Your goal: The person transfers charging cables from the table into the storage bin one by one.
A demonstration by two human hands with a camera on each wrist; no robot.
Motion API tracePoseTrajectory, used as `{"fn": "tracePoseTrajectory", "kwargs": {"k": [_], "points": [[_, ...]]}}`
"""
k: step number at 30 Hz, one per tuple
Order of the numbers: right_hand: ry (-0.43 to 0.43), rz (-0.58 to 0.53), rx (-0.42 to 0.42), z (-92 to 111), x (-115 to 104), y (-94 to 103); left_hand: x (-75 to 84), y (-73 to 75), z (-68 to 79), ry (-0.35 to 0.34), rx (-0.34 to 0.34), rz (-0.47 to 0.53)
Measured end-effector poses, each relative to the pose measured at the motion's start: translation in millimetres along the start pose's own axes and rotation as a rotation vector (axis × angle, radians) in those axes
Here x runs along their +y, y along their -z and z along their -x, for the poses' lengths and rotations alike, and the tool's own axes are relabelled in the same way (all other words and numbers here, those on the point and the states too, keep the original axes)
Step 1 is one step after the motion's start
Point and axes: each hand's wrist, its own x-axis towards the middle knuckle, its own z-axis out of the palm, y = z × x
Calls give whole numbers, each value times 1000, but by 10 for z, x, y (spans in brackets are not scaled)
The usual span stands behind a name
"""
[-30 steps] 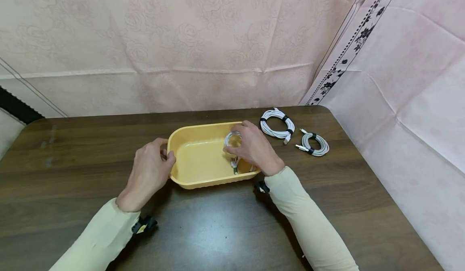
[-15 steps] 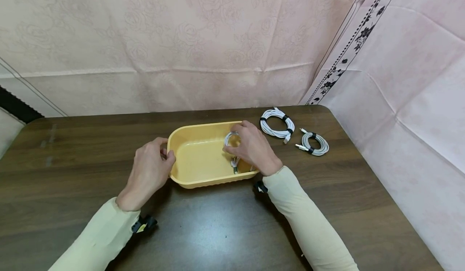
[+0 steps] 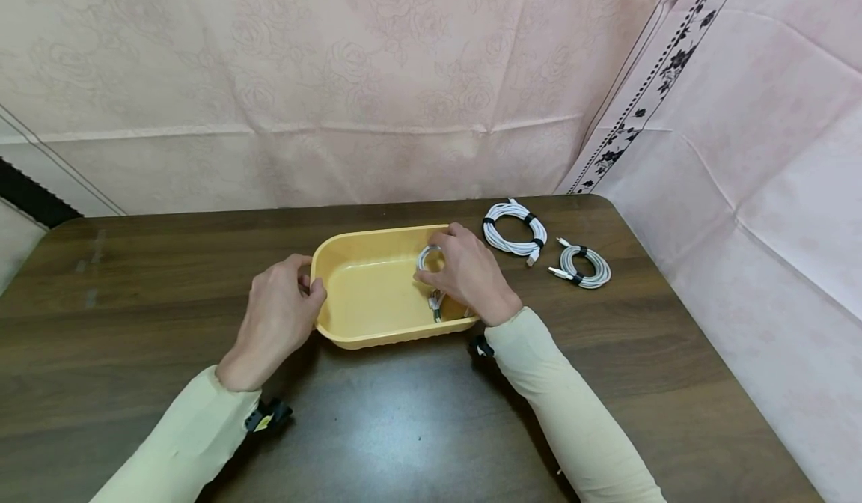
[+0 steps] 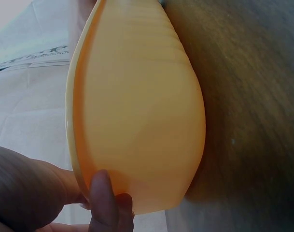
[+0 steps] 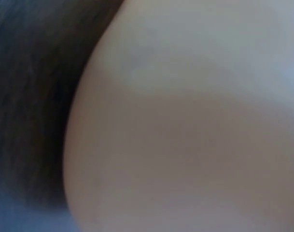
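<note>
A yellow plastic basket point(image 3: 370, 293) stands on the table in front of me. My left hand point(image 3: 279, 308) pinches its left rim; in the left wrist view the fingers point(image 4: 103, 198) lie against the outer wall and the thumb goes over the edge. Inside the right end, my right hand point(image 3: 471, 275) holds a coiled white cable point(image 3: 423, 257) between thumb and fingers, the palm hiding much of the coil. Cable plugs point(image 3: 435, 307) show below that hand on the basket floor. The right wrist view is blurred and filled by a pale surface.
Two more coiled white cables with black ties lie on the wooden table point(image 3: 168, 286) right of the basket: a larger coil point(image 3: 494, 239) towards the back edge and a smaller coil point(image 3: 599, 269) nearer the right edge. Floral cloth point(image 3: 404, 99) hangs behind the table.
Almost nothing differs. Both hands keep their places at the basket and on the cable; the right wrist has shifted very slightly to the left.
</note>
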Motion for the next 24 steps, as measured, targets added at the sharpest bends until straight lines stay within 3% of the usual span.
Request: {"fn": "tracePoseTrajectory", "kwargs": {"k": [24], "points": [[32, 49, 26, -28, 1, -50, -13, -15, 10, -23, 37, -19]]}}
